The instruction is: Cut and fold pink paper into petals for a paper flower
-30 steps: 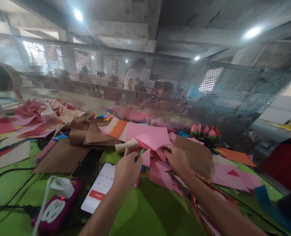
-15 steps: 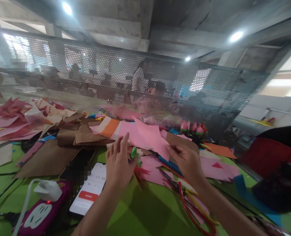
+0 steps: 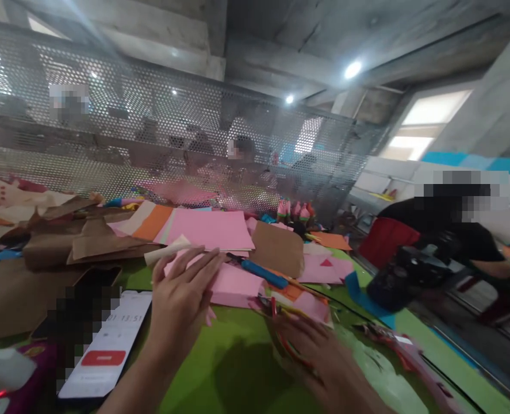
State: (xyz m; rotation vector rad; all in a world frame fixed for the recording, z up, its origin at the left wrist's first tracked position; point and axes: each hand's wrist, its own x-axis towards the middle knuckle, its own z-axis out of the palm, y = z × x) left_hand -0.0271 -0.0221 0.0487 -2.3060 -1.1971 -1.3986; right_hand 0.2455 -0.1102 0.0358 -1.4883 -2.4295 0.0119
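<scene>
My left hand (image 3: 183,296) lies over pink paper (image 3: 236,284), its fingers stretched out and its thumb hidden. Small pink ends poke out beneath it, too blurred to name. My right hand (image 3: 313,351) is on the red handles of a pair of scissors (image 3: 286,340); its fingers are smeared, so their grip is unclear. Between the hands and the back lies a stack of pink sheets (image 3: 209,230). A blue-handled tool (image 3: 264,273) rests beside a piece of brown card (image 3: 278,250).
A lit phone (image 3: 108,345) and a purple power strip (image 3: 34,374) are at left, near brown paper (image 3: 17,293). On the right are a pink tool (image 3: 422,362) and a crumpled clear bag (image 3: 375,362). Behind stands a mesh screen (image 3: 172,144); a person (image 3: 444,230) sits beyond the table.
The view has turned right. My right hand has let go of the pink sheet and come down onto the scissors. My left hand has flattened over the pink paper; the green-wrapped piece beside it no longer shows.
</scene>
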